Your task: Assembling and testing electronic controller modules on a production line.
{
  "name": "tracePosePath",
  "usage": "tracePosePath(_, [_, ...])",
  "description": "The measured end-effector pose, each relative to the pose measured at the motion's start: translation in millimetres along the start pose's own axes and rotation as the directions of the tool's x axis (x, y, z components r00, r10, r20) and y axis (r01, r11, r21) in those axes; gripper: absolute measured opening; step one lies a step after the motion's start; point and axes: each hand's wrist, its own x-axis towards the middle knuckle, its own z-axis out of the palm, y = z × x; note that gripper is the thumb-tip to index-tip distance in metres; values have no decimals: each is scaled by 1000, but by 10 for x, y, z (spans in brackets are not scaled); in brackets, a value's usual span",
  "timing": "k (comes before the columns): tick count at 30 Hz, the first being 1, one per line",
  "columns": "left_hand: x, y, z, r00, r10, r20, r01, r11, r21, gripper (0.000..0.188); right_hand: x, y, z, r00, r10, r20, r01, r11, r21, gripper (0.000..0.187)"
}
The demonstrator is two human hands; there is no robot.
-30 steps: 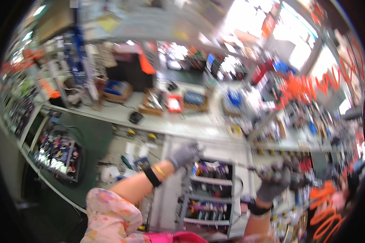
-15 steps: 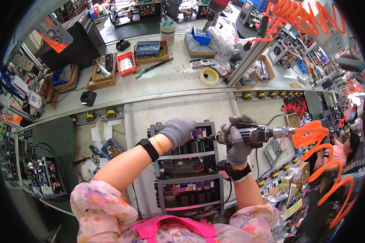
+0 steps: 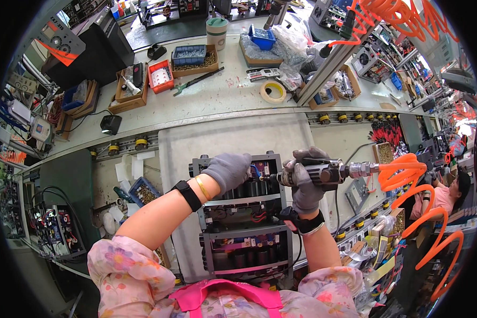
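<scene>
In a grey glove, my right hand is wrapped round a dark air screwdriver, its tip pointing left at the side of a grey metal frame. An orange coiled hose joins the tool's right end through a metal coupling. My gloved left hand reaches over the far section of the frame, its fingers drawn together; whatever they hold, if anything, is hidden. Under both hands sits an open device chassis with several bays of boards, black cylinders and wires. A short blue wire shows beside my left fingertips.
The chassis stands on a pale board over a roller conveyor. Beyond it, a bench carries a red tray, a blue screw bin, green-handled pliers and a tape roll. Another open unit stands left. A co-worker is at right.
The whole view has shifted slightly. My left hand has moved a little left, uncovering a blue wire. The screwdriver stays in my right hand, its tip close to the frame's right side.
</scene>
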Motion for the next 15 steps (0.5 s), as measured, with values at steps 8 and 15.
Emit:
tracePosePath(8, [53,-104,95,997,-56,-51,49,989,-140,23,32,33,81,998,-37,54,42,995,-94,44])
tracePosePath(15, [72,-55,123,991,-123,-51,115,983,-141,25,73,45,136,995,43,92,-33,994,-109,46])
